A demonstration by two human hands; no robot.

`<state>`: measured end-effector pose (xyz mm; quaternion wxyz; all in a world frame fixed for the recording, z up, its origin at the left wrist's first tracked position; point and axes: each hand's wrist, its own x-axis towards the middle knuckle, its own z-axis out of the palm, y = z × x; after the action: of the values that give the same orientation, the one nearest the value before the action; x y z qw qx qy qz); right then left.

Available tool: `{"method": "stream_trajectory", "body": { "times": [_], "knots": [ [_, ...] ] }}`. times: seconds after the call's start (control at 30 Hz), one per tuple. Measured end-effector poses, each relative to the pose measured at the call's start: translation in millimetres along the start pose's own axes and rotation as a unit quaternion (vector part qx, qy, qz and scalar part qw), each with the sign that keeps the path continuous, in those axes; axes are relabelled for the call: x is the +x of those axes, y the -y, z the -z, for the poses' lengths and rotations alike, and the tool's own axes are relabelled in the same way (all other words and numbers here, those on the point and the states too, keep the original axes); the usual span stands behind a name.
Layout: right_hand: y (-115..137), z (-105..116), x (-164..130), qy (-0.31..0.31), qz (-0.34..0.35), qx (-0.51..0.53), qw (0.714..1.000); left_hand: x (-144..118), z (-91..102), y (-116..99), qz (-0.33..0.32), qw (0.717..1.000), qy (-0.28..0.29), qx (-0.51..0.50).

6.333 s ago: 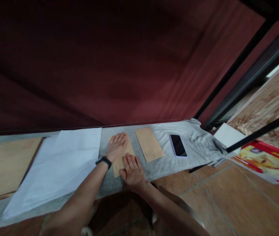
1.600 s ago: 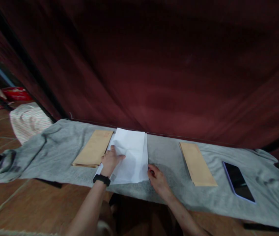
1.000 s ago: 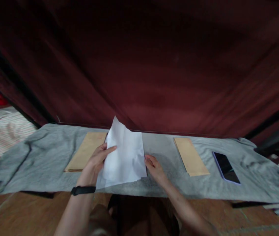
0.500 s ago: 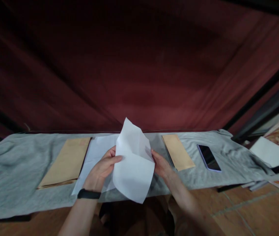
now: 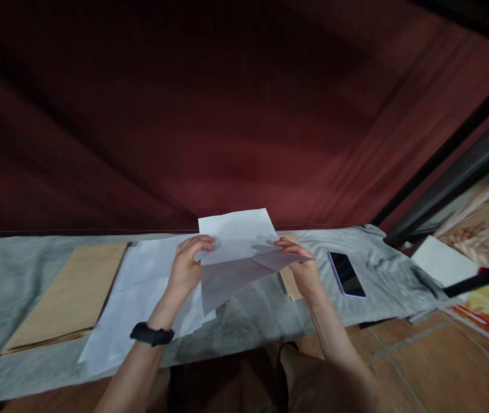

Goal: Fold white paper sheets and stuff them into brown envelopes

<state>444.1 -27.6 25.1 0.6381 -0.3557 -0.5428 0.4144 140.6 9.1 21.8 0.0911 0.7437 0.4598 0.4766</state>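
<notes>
Grey cloth [image 5: 356,321]: white sheet [image 5: 238,246] now folding between both hands.

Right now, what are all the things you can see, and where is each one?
White sheet of paper: one, white, lifted and bent between both hands.
Loose white paper sheets: a few, white, flat on the cloth, left of centre.
Tan paper envelope stack: one, tan, far left.
Small tan envelope: one, tan, mostly hidden behind the right hand.
Black smartphone: one, black, on the right.
Grey cloth: one, grey, covering the surface.
Dark red curtain: one, behind.
Black wristband: one, left wrist.
Left hand, right hand: gripping the sheet's edges.
</notes>
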Motion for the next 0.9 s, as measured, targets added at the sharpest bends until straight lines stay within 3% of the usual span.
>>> {"method": "stream_trajectory", "body": {
  "times": [0.07,0.2,0.33,0.43,0.57,0.67,0.77,0.9],
  "knots": [
    [-17,4,-9,0.045,-0.037,-0.057,0.997,-11,-7.7,14,0.003,0.998,0.068,-0.017],
    [-58,8,-30,0.053,-0.138,-0.063,0.987,-37,-12.0,25,0.02,0.973,0.229,-0.032],
    [-84,16,-47,0.1,-0.15,-0.162,0.97,-56,-6.6,24,0.06,0.931,0.356,-0.053],
    [-86,22,-59,0.151,-0.136,-0.26,0.944,-70,-5.5,21,0.038,0.907,0.42,-0.018],
    [-66,28,-72,0.295,-0.007,-0.417,0.859,-85,-6.2,14,-0.01,0.897,0.44,0.051],
    [-49,33,-81,0.352,0.046,-0.473,0.806,-88,-4.8,9,-0.032,0.895,0.44,0.073],
    [-43,38,-87,0.383,0.061,-0.482,0.786,-88,-4.3,7,-0.032,0.904,0.413,0.11],
    [-47,44,-89,0.404,0.043,-0.473,0.782,-94,-3.7,5,-0.045,0.903,0.412,0.118]
  ]
}}
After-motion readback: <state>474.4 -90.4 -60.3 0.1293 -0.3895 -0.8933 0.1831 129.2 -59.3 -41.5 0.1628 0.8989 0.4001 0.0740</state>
